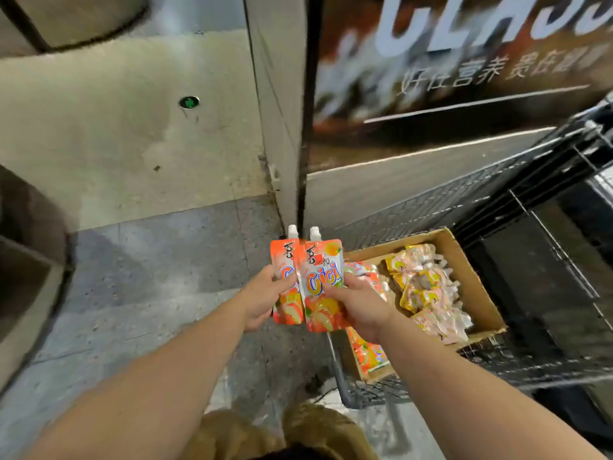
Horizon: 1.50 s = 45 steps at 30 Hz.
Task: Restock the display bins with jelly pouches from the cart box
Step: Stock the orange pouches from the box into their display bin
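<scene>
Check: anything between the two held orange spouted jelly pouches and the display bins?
Cannot tell: no display bin is in view. The left hand and right hand hold two orange spouted jelly pouches upright over the floor, beside the brown cardboard box in the black wire cart.

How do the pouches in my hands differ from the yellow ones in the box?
The two orange pouches stand upright, side by side, gripped by the left hand and right hand; the yellow pouches lie heaped in the cardboard box. Held ones show orange fruit artwork; boxed ones are yellow and pale. Both look like spouted pouches.
</scene>
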### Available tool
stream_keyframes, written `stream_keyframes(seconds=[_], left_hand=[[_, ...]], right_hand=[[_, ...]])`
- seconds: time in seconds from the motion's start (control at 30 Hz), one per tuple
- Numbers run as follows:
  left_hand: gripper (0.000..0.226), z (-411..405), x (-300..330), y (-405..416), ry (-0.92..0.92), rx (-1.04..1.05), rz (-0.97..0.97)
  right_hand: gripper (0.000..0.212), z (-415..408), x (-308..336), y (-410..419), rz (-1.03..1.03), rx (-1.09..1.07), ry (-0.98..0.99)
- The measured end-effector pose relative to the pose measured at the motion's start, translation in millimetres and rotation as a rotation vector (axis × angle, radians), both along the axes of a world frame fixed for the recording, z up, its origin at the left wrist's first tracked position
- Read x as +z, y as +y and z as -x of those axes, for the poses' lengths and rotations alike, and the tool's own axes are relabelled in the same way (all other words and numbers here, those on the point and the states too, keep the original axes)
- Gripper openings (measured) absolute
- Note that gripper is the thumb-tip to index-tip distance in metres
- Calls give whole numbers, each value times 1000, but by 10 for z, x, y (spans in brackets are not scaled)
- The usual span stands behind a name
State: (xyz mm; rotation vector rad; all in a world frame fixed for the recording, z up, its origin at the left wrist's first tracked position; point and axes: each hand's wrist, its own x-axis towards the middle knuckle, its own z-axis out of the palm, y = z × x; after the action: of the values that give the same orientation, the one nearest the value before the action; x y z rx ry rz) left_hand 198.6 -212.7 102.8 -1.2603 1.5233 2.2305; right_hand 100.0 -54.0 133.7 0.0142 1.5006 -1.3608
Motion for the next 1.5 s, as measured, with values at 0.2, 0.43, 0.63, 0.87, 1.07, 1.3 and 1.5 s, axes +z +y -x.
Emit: stream_keyframes(seconds=[0.2,0.43,0.63,0.87,1.07,1.3,1.5], left_hand=[[42,-1701,201,-1097,78,288,137],[25,-4186,972,-2167,132,746,268],[33,-5923,1442,-2691,189,1026,382],[32,-7149,1512,-3072,135,1284,430],[27,-8192,1481,-3722,58,1418,531],[9,-9214,1781,-4694,-43,1468,618],[12,-10052,1735,-5340,-43,1524,589]], right_hand=[[18,-1244,127,-1446,54,268,57],[20,-3536,523,-3225,202,531,18],[18,-5202,985,-4254,328,785,12],[14,-6470,1051,-5052,370,1037,83],[22,-7598,1032,-5945,412,1174,4],[23,-8642,1277,-7167,401,1184,20],[24,-9319,1102,-7933,346,1125,109]])
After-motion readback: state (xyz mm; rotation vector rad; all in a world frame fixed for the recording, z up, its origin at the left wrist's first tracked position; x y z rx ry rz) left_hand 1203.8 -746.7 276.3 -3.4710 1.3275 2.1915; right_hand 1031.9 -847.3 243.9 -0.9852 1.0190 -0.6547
